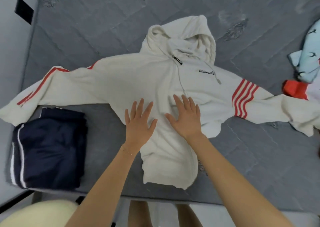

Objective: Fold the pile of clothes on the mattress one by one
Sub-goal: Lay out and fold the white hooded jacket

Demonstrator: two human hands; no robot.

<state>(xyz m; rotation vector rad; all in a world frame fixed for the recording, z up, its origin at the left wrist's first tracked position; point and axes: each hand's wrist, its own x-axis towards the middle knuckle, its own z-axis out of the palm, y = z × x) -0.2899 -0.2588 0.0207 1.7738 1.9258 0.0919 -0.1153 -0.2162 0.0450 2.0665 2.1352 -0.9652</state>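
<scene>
A white hoodie (131, 78) with red sleeve stripes lies face up on the grey mattress (97, 24), hood pointing away from me and both sleeves spread out sideways. My left hand (139, 121) and my right hand (186, 117) lie flat on its belly, fingers straight and spread, side by side near the middle. Folded dark navy trousers (50, 150) with white side stripes sit at the near left, partly under the tip of the hoodie's left sleeve.
A heap of unfolded clothes lies at the right edge: a light blue garment with a bird print (308, 59) and a red piece (294, 88). The mattress's near edge (155, 198) runs just below the hoodie's hem. A pale wall borders the left side.
</scene>
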